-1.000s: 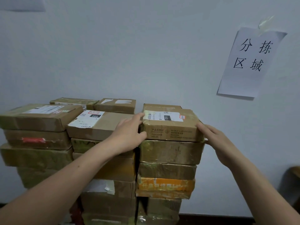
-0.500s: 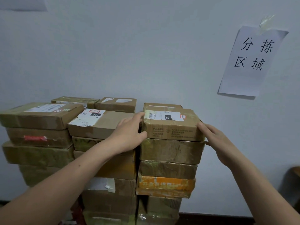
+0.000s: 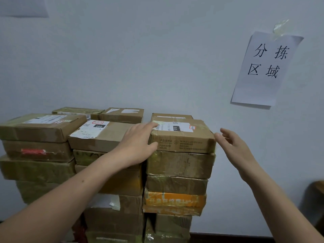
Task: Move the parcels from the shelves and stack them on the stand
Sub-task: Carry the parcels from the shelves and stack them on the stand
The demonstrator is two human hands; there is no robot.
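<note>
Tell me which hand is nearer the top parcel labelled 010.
Left. The left hand touches the parcel at its left end; the right hand hovers open beside its right corner.

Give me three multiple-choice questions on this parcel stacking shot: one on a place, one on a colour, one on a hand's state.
1. Where is the paper sign? A on the wall, upper right; B lying on a parcel; C on the floor.
2. What colour is the fourth parcel down in the right stack? A blue; B orange; C white.
3. How is the right hand? A a fist; B holding tape; C open.
Answers: 1 A, taped to the wall; 2 B, orange wrap shows; 3 C, fingers straight, holding nothing.
</note>
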